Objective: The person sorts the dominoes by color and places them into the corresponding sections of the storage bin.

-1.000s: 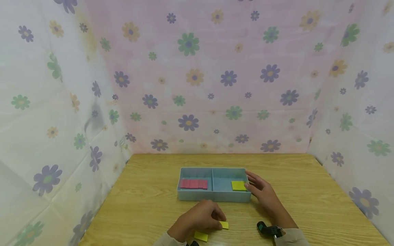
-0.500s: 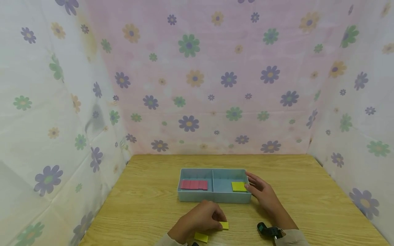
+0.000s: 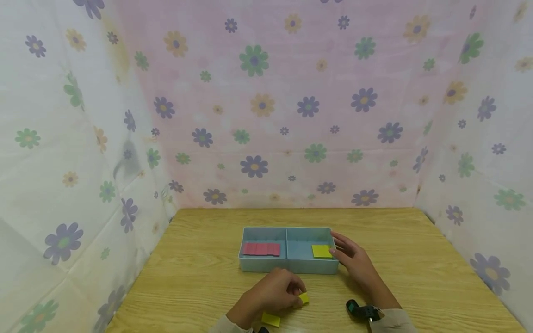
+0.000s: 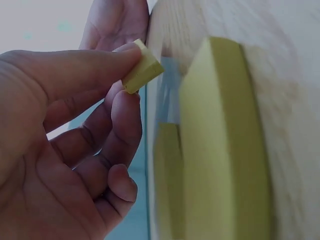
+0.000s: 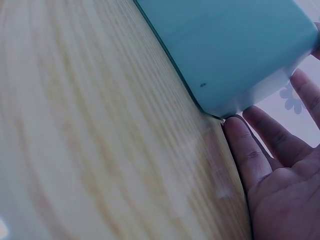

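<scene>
My left hand [image 3: 272, 291] is over the table in front of the box, pinching a small yellow block [image 4: 143, 74] between thumb and fingertips. Close by on the table lies another yellow block [image 3: 271, 319]; in the left wrist view a further yellow block [image 4: 167, 180] shows partly behind it. A light blue two-compartment box [image 3: 287, 266] stands ahead. Several pink blocks [image 3: 261, 249] lie in a row in its left compartment, and yellow blocks [image 3: 321, 251] sit at the right end of the other. My right hand [image 3: 356, 259] rests against the box's right end, fingers extended along its wall.
The wood-grain table [image 3: 200, 259] is bounded by flowered cloth [image 3: 287, 92] behind and on both sides. A divider [image 3: 286, 243] splits the box. A black wrist strap [image 3: 362, 311] sits at the right sleeve.
The yellow block in my left fingers has turned and tilted up from its earlier flat position. My right hand and the box keep their places; the head view shifts slightly.
</scene>
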The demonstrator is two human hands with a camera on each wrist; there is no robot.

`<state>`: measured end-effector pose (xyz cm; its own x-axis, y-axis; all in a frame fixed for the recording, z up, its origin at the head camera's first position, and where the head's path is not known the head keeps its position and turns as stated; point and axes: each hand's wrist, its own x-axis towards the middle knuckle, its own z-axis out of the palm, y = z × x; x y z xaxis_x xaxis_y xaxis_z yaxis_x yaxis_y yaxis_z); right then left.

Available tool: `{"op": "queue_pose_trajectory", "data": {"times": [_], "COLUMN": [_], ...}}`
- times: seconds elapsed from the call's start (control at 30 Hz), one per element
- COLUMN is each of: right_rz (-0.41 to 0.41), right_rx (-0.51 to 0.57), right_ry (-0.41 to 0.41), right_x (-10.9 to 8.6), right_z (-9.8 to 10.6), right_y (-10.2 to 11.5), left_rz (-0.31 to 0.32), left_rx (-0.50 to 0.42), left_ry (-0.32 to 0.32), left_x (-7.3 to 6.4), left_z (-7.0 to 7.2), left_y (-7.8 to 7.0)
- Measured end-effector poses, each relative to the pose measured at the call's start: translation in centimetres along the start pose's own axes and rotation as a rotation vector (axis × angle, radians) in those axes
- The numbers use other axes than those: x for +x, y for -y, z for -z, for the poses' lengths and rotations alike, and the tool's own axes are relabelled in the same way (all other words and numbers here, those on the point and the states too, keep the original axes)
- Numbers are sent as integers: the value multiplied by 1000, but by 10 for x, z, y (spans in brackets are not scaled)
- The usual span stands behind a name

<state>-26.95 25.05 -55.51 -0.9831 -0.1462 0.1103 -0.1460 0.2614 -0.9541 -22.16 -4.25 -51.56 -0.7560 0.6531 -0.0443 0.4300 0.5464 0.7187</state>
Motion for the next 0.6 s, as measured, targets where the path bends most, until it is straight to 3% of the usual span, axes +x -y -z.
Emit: {"op": "queue_pose_trajectory", "data": {"times": [0.33, 0.6], "right_rz": [-12, -6], "right_rx": [-23, -13], "right_ry": [-14, -9], "right_x": [0, 1], "right_z": [0, 0], "right_y": [-2, -3], "left_rz": [-60, -41], "left_rx": [4, 11], "left_ry": [-29, -74], "left_x": [8, 10], "left_z": [11, 28], "left_y": [-16, -32]}}
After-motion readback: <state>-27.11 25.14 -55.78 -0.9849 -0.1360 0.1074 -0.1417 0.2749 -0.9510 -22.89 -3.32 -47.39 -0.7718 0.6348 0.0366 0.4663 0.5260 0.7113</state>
